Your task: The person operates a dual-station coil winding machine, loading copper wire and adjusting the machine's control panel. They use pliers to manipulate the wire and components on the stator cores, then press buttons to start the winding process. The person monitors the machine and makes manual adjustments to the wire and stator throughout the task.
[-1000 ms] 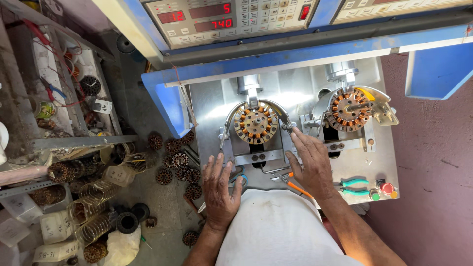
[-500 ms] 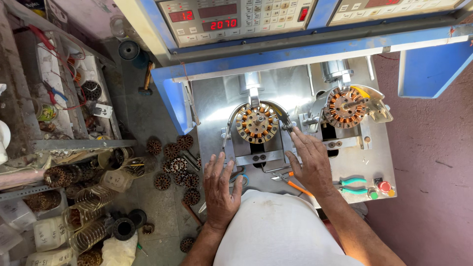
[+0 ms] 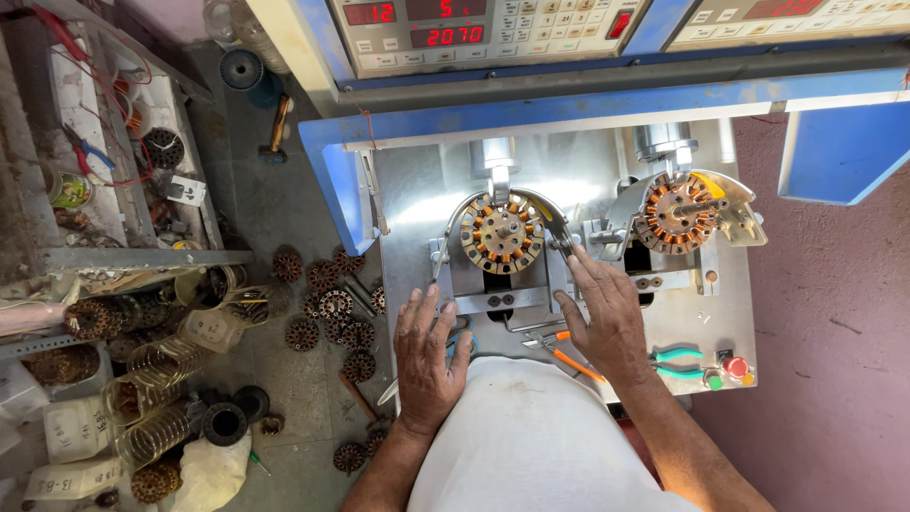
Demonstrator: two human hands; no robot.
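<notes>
The fingers of both hands stay as before, spread flat and grasping nothing. The left hand (image 3: pixel 428 356) lies palm down on the metal desk (image 3: pixel 417 204), below the copper-wound stator (image 3: pixel 502 234). The right hand (image 3: pixel 603 318) rests beside that stator's fixture; orange-handled pliers (image 3: pixel 564 353) lie just under it.

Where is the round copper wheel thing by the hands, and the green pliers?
left stator (image 3: pixel 502 234), head view, on its metal centre face.
green pliers (image 3: pixel 678 363), head view, on the handles.
right hand (image 3: pixel 607 318), head view, on its back.
</notes>
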